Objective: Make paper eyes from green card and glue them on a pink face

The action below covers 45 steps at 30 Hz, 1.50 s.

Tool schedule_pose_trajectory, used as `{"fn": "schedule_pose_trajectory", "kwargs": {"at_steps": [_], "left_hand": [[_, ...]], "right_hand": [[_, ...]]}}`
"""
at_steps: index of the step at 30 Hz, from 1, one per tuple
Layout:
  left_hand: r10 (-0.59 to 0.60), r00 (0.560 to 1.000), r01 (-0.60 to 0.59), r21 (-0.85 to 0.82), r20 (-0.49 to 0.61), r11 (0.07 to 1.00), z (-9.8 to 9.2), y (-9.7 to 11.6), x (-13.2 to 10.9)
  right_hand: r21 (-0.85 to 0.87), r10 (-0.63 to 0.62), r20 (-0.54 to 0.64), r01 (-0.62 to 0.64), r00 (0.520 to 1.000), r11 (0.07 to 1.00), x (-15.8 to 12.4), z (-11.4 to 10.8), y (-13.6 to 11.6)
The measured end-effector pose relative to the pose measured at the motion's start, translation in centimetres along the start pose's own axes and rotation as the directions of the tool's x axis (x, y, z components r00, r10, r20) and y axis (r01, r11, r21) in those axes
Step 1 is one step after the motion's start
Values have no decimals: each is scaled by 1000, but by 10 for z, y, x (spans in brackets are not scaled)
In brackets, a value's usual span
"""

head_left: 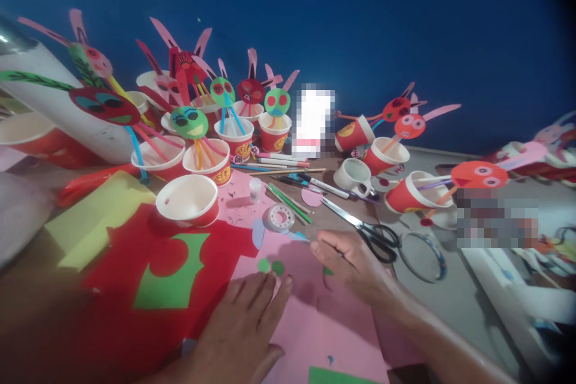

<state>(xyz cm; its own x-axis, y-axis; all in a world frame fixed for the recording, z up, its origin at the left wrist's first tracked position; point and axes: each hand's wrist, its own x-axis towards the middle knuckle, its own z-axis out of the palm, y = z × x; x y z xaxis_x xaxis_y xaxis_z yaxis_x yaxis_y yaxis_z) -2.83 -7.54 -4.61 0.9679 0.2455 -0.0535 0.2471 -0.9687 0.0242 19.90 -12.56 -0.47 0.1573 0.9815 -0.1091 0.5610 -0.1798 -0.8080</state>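
My left hand [249, 312] lies open on a pink paper sheet [324, 324], fingers stretched out. Just past its fingertips are two small green paper circles [270, 266]. Over the same sheet, my right hand [344, 261] is closed with fingers curled; whatever is inside is hidden. A bit of green paper [328, 271] shows beneath it. Close to its knuckles sit a roll of clear tape [281, 218] and black-handled scissors [366, 229]. To the left, a green paper offcut [175, 276] with rounded cut-outs rests on red paper [108, 276].
Several red paper cups [204, 159] with paper-faced, long-eared figures line the back by a blue wall. An uncovered cup [188, 201] stands in front. Pens [288, 201], a white mug [353, 177], a bangle-like ring [423, 257] and yellow paper [96, 216] lie around.
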Motion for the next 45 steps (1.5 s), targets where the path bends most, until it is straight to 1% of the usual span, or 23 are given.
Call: {"fn": "schedule_pose_trajectory", "kwargs": {"at_steps": [1, 2, 4, 7, 10, 12, 17, 22, 30, 33, 36, 39, 42, 45], "left_hand": [[-9, 1000, 9, -3, -4, 1000, -1, 0, 0], [-18, 1000, 18, -7, -1, 1000, -1, 0, -1], [-13, 1000, 13, -17, 7, 1000, -2, 0, -1], [-1, 999, 2, -17, 41, 1000, -3, 0, 1], [0, 995, 2, -28, 100, 1000, -4, -1, 3], [3, 992, 3, -44, 126, 999, -4, -1, 4], [5, 993, 0, -39, 121, 999, -3, 0, 5], [3, 990, 4, -49, 144, 999, -3, 1, 5], [4, 991, 4, -59, 136, 998, -1, -1, 4], [3, 994, 2, -50, 112, 999, 0, -2, 4], [5, 997, -1, -48, 83, 999, 3, -2, 3], [13, 998, -10, -51, 69, 999, 8, -2, 1], [23, 999, -21, -45, 43, 999, 14, -1, 0], [25, 999, -23, -48, 40, 999, 18, 0, -1]], "right_hand": [[-6, 12, 6, -12, 1000, 1000, 1, -1, 1], [-7, 11, 40, -11, 999, 1000, 2, -1, 2], [10, -26, 146, 25, 989, 1000, 3, 0, 2], [19, -104, 284, 103, 953, 995, 2, 5, 0], [1, -115, 333, 121, 936, 993, 0, 9, -2], [9, -112, 319, 115, 941, 993, 0, 10, -2], [26, -123, 308, 121, 944, 992, 1, 8, -5], [27, -112, 297, 109, 948, 994, 0, 7, -4], [3, -54, 281, 55, 958, 998, 1, 11, 1], [-33, -92, 237, 103, 967, 994, 1, 13, -2], [-90, -171, 164, 187, 972, 978, 1, 18, -3], [-146, -251, 95, 263, 963, 954, 1, 23, -3], [-182, -297, 53, 302, 953, 936, 1, 24, -1], [-225, -320, -3, 312, 947, 923, 2, 17, 0]]}}
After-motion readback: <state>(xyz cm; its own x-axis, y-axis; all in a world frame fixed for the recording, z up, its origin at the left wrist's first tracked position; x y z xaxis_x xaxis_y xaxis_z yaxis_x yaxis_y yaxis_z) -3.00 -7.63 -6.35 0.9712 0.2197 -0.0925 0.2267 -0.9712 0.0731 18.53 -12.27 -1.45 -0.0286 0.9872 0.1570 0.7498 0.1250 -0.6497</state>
